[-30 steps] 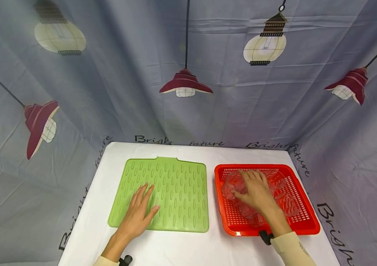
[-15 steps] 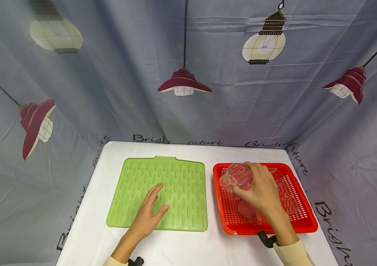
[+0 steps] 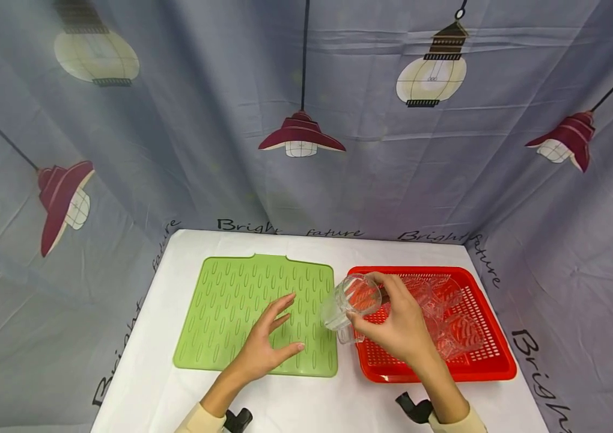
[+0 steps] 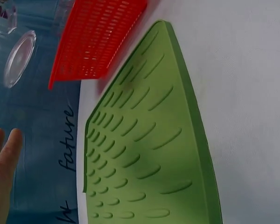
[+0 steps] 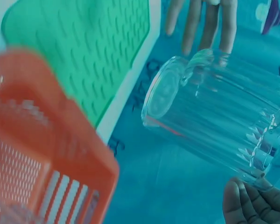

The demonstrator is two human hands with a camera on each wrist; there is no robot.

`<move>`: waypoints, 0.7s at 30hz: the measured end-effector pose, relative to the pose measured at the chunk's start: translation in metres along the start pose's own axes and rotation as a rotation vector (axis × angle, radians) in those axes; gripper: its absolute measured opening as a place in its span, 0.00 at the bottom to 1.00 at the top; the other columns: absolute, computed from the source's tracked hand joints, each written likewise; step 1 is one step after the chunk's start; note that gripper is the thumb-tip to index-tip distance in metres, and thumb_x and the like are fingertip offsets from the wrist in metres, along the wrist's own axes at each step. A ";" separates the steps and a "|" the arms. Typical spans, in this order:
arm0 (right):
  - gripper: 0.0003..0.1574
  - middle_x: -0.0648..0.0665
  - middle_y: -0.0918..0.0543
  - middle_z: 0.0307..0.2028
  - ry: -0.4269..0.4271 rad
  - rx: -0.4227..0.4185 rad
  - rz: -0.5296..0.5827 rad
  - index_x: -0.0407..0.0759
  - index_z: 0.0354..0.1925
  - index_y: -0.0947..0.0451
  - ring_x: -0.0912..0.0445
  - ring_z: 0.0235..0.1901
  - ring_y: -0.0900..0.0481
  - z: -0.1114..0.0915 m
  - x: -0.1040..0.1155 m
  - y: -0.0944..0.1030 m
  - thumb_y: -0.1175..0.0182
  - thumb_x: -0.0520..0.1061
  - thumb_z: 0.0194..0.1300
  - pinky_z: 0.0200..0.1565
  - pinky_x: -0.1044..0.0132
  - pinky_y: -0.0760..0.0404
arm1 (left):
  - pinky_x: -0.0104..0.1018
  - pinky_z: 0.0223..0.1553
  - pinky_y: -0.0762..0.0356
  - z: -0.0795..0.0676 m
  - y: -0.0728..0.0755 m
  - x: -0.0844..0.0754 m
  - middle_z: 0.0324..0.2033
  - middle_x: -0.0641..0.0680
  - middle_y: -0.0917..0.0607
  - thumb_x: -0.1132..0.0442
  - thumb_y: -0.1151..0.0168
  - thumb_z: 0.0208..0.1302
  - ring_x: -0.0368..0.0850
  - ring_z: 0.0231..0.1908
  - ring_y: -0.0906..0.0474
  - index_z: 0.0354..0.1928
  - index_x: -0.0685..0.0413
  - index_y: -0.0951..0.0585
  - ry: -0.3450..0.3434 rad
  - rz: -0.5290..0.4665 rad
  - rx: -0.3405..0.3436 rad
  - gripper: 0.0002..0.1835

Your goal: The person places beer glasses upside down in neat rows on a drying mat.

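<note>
My right hand (image 3: 399,328) pinches a clear glass mug (image 3: 345,304) near its rim, between thumb and fingers. The mug tilts, its mouth toward the hand and its base toward the lower left, above the gap between a green ribbed mat (image 3: 241,319) and a red basket (image 3: 436,377). What looks like its handle shows at the lower side. Over the mat's right half, my left hand (image 3: 262,349) is held with fingers extended and thumb apart, near the mug but not touching it. The right wrist view shows the mug (image 5: 214,112) side-on, with left-hand fingers (image 5: 192,23) beyond its base.
Several more clear glass pieces (image 3: 463,334) lie in the basket. Mat and basket stand side by side on a white-covered table (image 3: 290,403), a narrow gap between them. A grey curtain (image 3: 306,192) with printed lamps surrounds the table's back and sides.
My right hand has lifted the mug out of the basket and carried it left toward the mat. My left hand has moved right across the mat, toward the mug.
</note>
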State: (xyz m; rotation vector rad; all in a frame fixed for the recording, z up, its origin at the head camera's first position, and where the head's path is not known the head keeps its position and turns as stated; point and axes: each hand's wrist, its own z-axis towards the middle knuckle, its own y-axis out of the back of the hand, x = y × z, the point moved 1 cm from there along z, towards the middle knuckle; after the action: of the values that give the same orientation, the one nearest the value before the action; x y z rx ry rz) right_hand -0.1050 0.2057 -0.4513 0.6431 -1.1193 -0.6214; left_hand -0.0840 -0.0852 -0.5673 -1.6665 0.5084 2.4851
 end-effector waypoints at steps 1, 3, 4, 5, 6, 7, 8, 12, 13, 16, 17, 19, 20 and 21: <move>0.47 0.50 0.17 0.54 0.004 0.010 0.025 0.50 0.66 0.24 0.57 0.50 0.18 -0.001 0.003 -0.003 0.15 0.51 0.51 0.46 0.66 0.13 | 0.57 0.77 0.26 0.001 -0.001 -0.001 0.81 0.55 0.34 0.64 0.21 0.65 0.51 0.80 0.34 0.85 0.49 0.40 -0.006 0.000 0.009 0.51; 0.46 0.51 0.16 0.54 0.009 0.033 0.067 0.50 0.66 0.24 0.56 0.51 0.17 -0.002 0.008 -0.008 0.15 0.51 0.52 0.47 0.65 0.12 | 0.57 0.77 0.26 0.002 -0.003 -0.003 0.81 0.55 0.34 0.64 0.20 0.63 0.50 0.80 0.34 0.85 0.50 0.40 -0.014 0.010 0.022 0.53; 0.46 0.51 0.16 0.55 0.007 0.046 0.082 0.51 0.66 0.24 0.56 0.52 0.17 -0.003 0.010 -0.010 0.15 0.52 0.52 0.48 0.65 0.12 | 0.56 0.77 0.26 0.002 -0.004 -0.003 0.81 0.55 0.34 0.64 0.19 0.62 0.51 0.80 0.34 0.85 0.50 0.40 -0.015 0.012 0.025 0.53; 0.46 0.51 0.16 0.55 0.004 0.055 0.094 0.52 0.67 0.24 0.57 0.52 0.17 -0.004 0.013 -0.012 0.15 0.52 0.53 0.49 0.64 0.12 | 0.57 0.76 0.25 0.002 -0.005 -0.003 0.81 0.55 0.34 0.64 0.19 0.62 0.54 0.80 0.33 0.84 0.51 0.40 -0.019 0.017 0.026 0.53; 0.47 0.51 0.16 0.56 0.001 0.064 0.108 0.52 0.67 0.24 0.57 0.53 0.17 -0.005 0.015 -0.014 0.15 0.53 0.53 0.49 0.63 0.11 | 0.57 0.76 0.25 0.002 -0.005 -0.003 0.80 0.55 0.33 0.64 0.19 0.61 0.56 0.80 0.33 0.84 0.50 0.40 -0.017 0.014 0.026 0.54; 0.47 0.51 0.16 0.56 -0.003 0.073 0.119 0.53 0.68 0.25 0.57 0.52 0.17 -0.006 0.017 -0.015 0.15 0.53 0.53 0.49 0.63 0.11 | 0.56 0.76 0.25 0.002 -0.006 -0.003 0.80 0.55 0.33 0.64 0.19 0.61 0.58 0.80 0.34 0.84 0.50 0.40 -0.008 0.009 0.028 0.54; 0.47 0.51 0.16 0.57 -0.008 0.079 0.129 0.54 0.68 0.25 0.57 0.52 0.17 -0.007 0.019 -0.017 0.15 0.53 0.53 0.50 0.63 0.11 | 0.55 0.77 0.25 0.003 -0.006 -0.002 0.80 0.54 0.33 0.64 0.19 0.61 0.60 0.79 0.34 0.85 0.50 0.40 0.007 -0.001 0.030 0.54; 0.49 0.54 0.17 0.56 0.004 0.092 0.161 0.57 0.68 0.25 0.58 0.52 0.16 -0.009 0.026 -0.021 0.15 0.52 0.52 0.51 0.61 0.10 | 0.54 0.76 0.24 0.003 -0.008 -0.002 0.80 0.52 0.32 0.62 0.19 0.62 0.63 0.79 0.32 0.85 0.48 0.40 0.073 -0.027 0.037 0.53; 0.48 0.55 0.17 0.55 0.012 0.094 0.168 0.58 0.68 0.25 0.58 0.52 0.15 -0.009 0.027 -0.022 0.15 0.52 0.52 0.51 0.62 0.10 | 0.53 0.76 0.23 0.003 -0.008 -0.002 0.80 0.51 0.31 0.62 0.19 0.62 0.63 0.78 0.32 0.85 0.46 0.40 0.092 -0.029 0.041 0.53; 0.49 0.58 0.19 0.54 0.047 0.108 0.188 0.57 0.68 0.25 0.57 0.51 0.15 -0.009 0.031 -0.026 0.15 0.52 0.51 0.50 0.62 0.09 | 0.51 0.75 0.21 0.002 -0.009 -0.003 0.79 0.50 0.30 0.61 0.18 0.61 0.58 0.77 0.29 0.84 0.40 0.38 0.138 -0.024 0.049 0.53; 0.49 0.58 0.19 0.54 0.059 0.111 0.192 0.56 0.69 0.25 0.57 0.51 0.15 -0.010 0.032 -0.027 0.15 0.52 0.52 0.50 0.62 0.09 | 0.49 0.75 0.21 0.002 -0.009 -0.003 0.78 0.50 0.29 0.60 0.18 0.60 0.56 0.76 0.28 0.84 0.38 0.37 0.146 -0.020 0.052 0.53; 0.49 0.58 0.19 0.54 0.073 0.114 0.197 0.54 0.68 0.25 0.57 0.50 0.15 -0.010 0.034 -0.029 0.15 0.51 0.52 0.49 0.63 0.09 | 0.47 0.73 0.19 0.002 -0.009 -0.004 0.77 0.50 0.27 0.60 0.17 0.60 0.52 0.74 0.26 0.82 0.36 0.36 0.149 -0.008 0.054 0.52; 0.49 0.58 0.19 0.54 0.079 0.113 0.197 0.53 0.68 0.25 0.57 0.49 0.15 -0.011 0.034 -0.030 0.15 0.51 0.51 0.48 0.62 0.09 | 0.46 0.73 0.18 0.002 -0.010 -0.003 0.76 0.49 0.26 0.60 0.17 0.60 0.49 0.73 0.25 0.82 0.35 0.35 0.152 -0.003 0.054 0.51; 0.48 0.57 0.19 0.54 0.083 0.110 0.195 0.53 0.68 0.25 0.57 0.49 0.15 -0.011 0.034 -0.030 0.15 0.51 0.51 0.48 0.63 0.09 | 0.45 0.72 0.18 0.002 -0.010 -0.003 0.75 0.49 0.25 0.60 0.17 0.59 0.47 0.72 0.25 0.81 0.35 0.35 0.150 0.003 0.054 0.51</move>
State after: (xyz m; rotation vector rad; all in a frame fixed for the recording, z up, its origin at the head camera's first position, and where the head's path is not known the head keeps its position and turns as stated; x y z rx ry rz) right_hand -0.0874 0.1622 -0.4565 0.6390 -1.1281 -0.3658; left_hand -0.0817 -0.0748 -0.5658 -1.8417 0.5878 2.3372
